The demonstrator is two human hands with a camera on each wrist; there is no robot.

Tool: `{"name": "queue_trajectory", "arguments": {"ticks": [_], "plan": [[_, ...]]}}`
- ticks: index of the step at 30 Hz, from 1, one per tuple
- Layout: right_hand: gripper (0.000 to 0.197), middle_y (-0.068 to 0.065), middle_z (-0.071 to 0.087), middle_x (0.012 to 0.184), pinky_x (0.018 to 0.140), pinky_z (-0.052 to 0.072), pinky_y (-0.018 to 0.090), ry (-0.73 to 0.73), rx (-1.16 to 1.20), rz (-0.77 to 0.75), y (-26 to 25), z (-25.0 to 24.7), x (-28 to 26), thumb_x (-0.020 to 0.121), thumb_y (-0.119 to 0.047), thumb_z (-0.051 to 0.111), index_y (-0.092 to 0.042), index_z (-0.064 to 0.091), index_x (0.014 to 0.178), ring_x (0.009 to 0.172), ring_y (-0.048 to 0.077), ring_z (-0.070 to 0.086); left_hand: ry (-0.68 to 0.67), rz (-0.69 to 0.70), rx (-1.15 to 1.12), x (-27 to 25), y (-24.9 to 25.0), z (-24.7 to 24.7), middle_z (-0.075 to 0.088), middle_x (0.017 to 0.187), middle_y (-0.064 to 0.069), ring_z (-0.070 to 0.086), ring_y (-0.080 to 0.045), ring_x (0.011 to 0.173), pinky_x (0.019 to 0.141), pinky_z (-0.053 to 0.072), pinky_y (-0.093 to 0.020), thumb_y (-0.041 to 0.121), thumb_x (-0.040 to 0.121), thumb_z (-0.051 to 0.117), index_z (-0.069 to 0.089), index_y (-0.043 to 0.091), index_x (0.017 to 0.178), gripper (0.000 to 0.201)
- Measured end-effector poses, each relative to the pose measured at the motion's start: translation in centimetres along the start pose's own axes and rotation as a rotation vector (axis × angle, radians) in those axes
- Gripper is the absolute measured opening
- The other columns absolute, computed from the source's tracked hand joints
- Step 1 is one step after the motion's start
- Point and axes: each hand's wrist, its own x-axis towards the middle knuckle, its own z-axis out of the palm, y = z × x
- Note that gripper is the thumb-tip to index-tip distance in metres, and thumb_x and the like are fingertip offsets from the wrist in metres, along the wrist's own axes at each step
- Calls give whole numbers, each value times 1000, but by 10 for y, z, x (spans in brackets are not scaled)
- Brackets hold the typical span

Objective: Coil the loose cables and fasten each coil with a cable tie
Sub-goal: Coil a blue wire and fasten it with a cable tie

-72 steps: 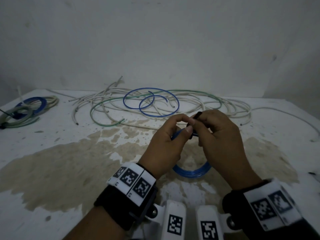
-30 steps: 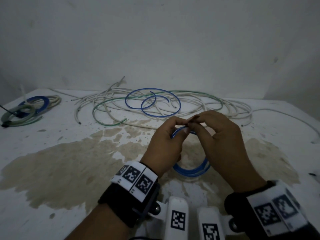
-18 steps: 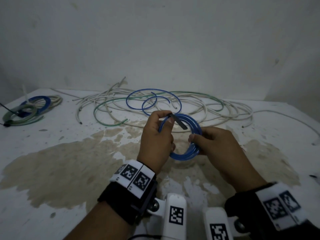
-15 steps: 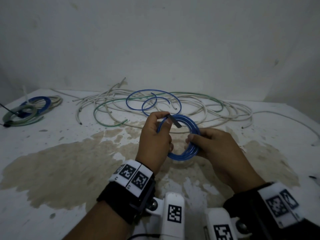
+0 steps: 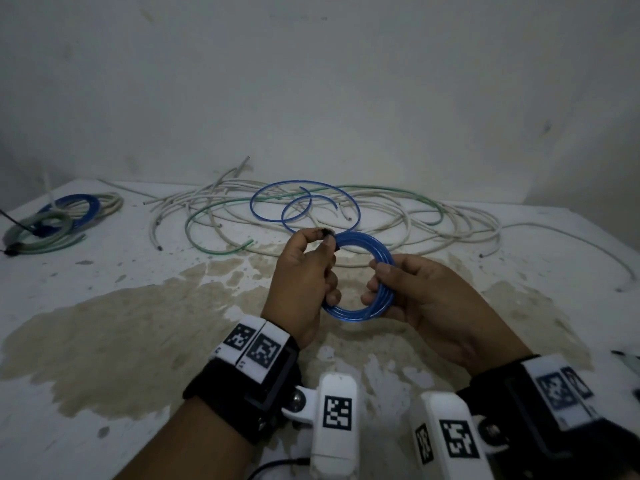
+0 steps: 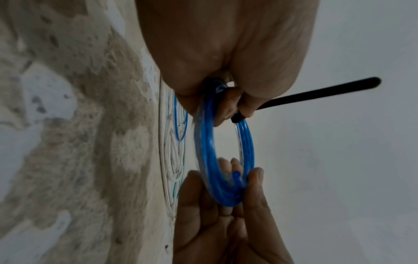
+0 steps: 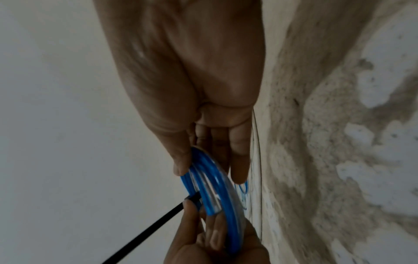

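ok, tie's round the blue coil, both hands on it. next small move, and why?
Probably pull the black cable tie tail to cinch it. The left hand pinches the tie's head against the blue coil, and the long tail sticks out free in the left wrist view. The right hand only grips the coil's far side, so it would need to release and take the tail. Whether the tie is already tight is unclear.

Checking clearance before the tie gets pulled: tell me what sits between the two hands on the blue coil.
Only the open middle of the blue coil; left hand and right hand hold opposite sides, stained table showing through. Head view.
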Motion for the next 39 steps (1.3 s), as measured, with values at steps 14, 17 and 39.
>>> {"name": "queue_trajectory", "arguments": {"ticks": [14, 17, 39], "plan": [[17, 6, 72, 78, 66, 57, 32, -24, -171, -46, 0, 0, -2, 86, -17, 60, -10, 63, 101, 73, 21, 70, -23, -53, -20, 1, 3, -3, 31, 62, 1, 26, -8, 41, 38, 28, -18, 16, 100, 45, 48, 11, 103, 7], [14, 8, 71, 78, 67, 58, 32, -64, -210, -22, -1, -3, -3, 85, -12, 63, -9, 63, 99, 72, 21, 68, -7, -47, -9, 1, 2, -2, 31, 62, 1, 26, -7, 41, 38, 28, -19, 16, 100, 45, 48, 10, 106, 9], [6, 1, 69, 73, 65, 58, 36, 119, -281, -123, 12, 14, 2, 92, -12, 55, -10, 60, 96, 67, 16, 66, 141, 37, -101, -1, 0, 7, 37, 59, 4, 24, -5, 38, 36, 25, -18, 14, 99, 47, 52, 15, 99, 5]]}}
